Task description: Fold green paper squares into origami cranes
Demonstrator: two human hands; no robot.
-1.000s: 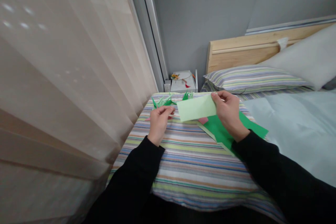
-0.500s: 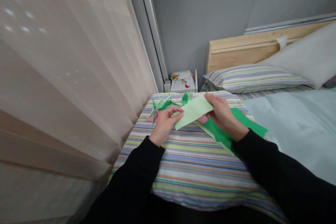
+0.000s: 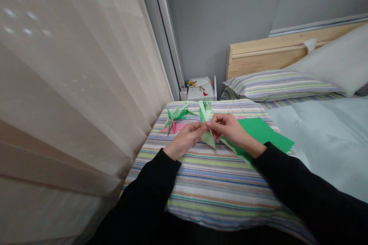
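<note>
Between my two hands is a light green sheet of origami paper [image 3: 209, 139], partly hidden by the fingers and hanging down to a point below them. My left hand [image 3: 188, 138] is closed in a pinch on its left side. Close against it, my right hand [image 3: 230, 130] pinches the same paper, fingertips nearly touching the left ones. Just beyond the hands stands a folded green paper piece [image 3: 205, 108]. Left of it lie green folded paper cranes [image 3: 179, 113] with a pink one [image 3: 171, 125] in front.
A stack of green paper sheets [image 3: 266, 134] lies under and beside my right forearm. The striped cloth [image 3: 212, 183] covers the surface. A curtain [image 3: 86, 84] hangs at left; a small white stand [image 3: 198, 92], pillows and a wooden headboard [image 3: 258, 59] are behind.
My right hand has come left and down to meet my left hand. The light green paper, held out wide before, is now bent or turned between them with one corner pointing down.
</note>
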